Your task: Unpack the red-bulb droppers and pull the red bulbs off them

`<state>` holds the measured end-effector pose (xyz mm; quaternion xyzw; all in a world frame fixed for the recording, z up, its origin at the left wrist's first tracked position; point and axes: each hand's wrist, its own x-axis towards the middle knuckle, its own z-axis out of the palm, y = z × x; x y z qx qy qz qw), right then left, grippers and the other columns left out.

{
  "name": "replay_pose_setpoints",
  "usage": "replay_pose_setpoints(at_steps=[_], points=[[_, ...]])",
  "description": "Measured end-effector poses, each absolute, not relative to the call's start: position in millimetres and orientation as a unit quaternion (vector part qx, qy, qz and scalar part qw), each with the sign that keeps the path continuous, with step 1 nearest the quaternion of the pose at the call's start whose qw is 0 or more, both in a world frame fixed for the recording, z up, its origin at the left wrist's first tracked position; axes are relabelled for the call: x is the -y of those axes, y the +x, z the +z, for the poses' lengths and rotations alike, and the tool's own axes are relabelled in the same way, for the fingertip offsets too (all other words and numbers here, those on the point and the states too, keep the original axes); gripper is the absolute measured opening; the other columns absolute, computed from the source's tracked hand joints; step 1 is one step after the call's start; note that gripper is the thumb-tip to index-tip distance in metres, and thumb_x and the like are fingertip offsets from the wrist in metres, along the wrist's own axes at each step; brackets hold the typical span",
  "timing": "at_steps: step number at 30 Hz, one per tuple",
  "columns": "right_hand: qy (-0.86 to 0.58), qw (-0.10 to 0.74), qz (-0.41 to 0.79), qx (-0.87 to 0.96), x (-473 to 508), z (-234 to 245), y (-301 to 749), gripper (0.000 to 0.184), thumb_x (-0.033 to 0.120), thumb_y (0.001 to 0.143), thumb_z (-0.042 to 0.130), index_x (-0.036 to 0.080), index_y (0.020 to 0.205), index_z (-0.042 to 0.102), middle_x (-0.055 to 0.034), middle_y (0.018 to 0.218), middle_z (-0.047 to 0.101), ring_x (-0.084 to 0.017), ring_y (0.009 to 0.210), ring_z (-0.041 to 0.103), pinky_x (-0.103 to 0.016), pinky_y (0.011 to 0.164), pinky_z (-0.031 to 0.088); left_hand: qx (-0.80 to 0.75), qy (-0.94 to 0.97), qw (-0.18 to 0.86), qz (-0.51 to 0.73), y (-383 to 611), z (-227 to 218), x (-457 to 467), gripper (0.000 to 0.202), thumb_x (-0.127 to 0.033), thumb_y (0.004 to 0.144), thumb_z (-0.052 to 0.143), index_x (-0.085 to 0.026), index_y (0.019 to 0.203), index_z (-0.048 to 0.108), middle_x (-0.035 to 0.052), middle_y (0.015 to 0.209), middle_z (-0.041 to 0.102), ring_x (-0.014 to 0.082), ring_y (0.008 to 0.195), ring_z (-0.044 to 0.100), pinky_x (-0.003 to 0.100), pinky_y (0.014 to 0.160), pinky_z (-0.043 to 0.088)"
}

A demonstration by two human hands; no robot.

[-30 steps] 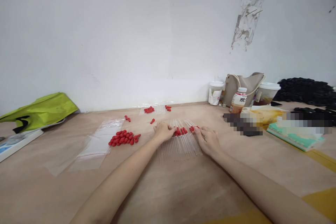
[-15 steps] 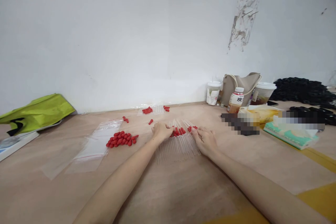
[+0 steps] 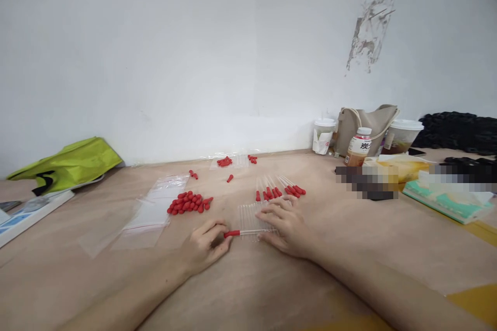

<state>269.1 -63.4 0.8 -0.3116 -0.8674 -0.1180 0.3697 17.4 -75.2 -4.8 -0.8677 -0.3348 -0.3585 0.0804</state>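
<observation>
My left hand is closed at the fingertips on the red rubber bulb of a dropper. The dropper's clear tube lies crosswise over the near part of a row of slim clear tubes. Its far end runs under my right hand, which is spread low over the row with thumb and fingers apart. Those fingers touch or nearly touch the tubes; the contact is partly hidden. Just beyond lie several droppers with red bulbs, tips pointing to the wall.
Left of my hands are a pile of red bulbs and clear zip bags. More red bulbs lie near the wall. At right stand a bottle, lidded cups, a bag and a tissue pack.
Both hands have left the red-bulbed droppers and come nearer to me. My left hand, now further left, holds a dropper's bulb; my right hand has opened over the tubes. The view has shifted slightly.
</observation>
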Motion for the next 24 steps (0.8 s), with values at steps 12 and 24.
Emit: replay_pose_setpoints(at_steps=[12,24], points=[[-0.279,0.352,-0.136,0.883,65,-10,251,0.02,0.024,0.085,0.043,0.021,0.079,0.062,0.0003,0.064,0.056,-0.013,0.069,0.043,-0.033,0.076,0.025,0.32,-0.89,0.042,-0.321,33,-4,75,0.018,-0.025,0.082,0.05,-0.02,0.098,0.057,0.0057,0.093,0.061,0.0147,0.083,0.057,0.027,0.074,0.047],[-0.238,0.37,-0.141,0.887,71,-8,255,0.024,0.024,0.085,0.042,0.019,0.068,0.058,0.003,0.052,0.051,-0.011,0.061,0.04,-0.031,0.075,0.024,0.289,-0.916,0.078,-0.266,29,-3,78,0.018,-0.02,0.086,0.042,-0.019,0.08,0.059,0.0029,0.069,0.06,0.0151,0.066,0.051,0.029,0.062,0.04]])
